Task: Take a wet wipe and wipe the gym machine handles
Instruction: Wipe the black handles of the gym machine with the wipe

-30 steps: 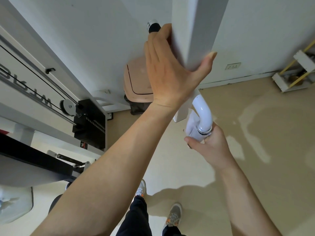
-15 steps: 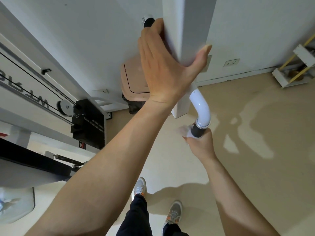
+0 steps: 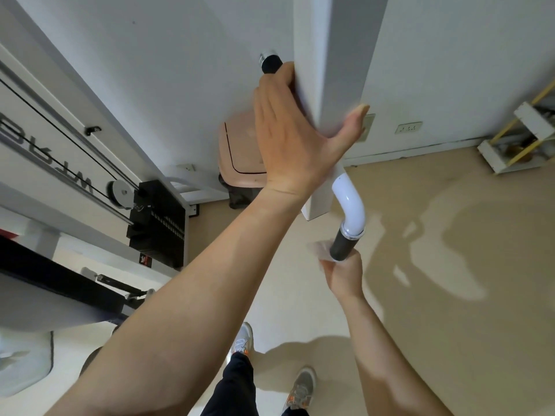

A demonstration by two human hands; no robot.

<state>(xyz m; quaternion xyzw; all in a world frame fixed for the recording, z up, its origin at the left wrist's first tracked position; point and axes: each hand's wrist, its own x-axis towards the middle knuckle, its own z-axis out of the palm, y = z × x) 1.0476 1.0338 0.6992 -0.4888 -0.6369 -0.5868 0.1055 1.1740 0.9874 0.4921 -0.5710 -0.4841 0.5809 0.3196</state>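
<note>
The wiping is under way. The person's left hand (image 3: 295, 139) is spread wide around the white square beam (image 3: 336, 55) overhead, fingers on one face and thumb on the other, steadying it. Lower down, the right hand (image 3: 342, 270) is closed around the bottom end of the black grip (image 3: 342, 244), with the wet wipe (image 3: 321, 250) bunched between palm and rubber; a blurred corner of the wipe sticks out on the side toward the weight stack (image 3: 156, 220) (I cannot tell how much of it wraps the far side).

The grip is a short dark cylinder at the end of a curved white tube (image 3: 351, 205), which bends out from the foot of the beam. Its long axis runs steeply down, the free end tipped a little toward the person, and the chrome ring end up against the tube.

Most of the black rubber shows bare above the fist, so I judge this stroke is at its low end. Next the hand would need to slide along that axis with a twist, keeping the wipe pinched flat so it doesn't slip off the end. A second grip (image 3: 270, 64) pokes out behind the beam, above the left hand; it would need doing too.
</note>
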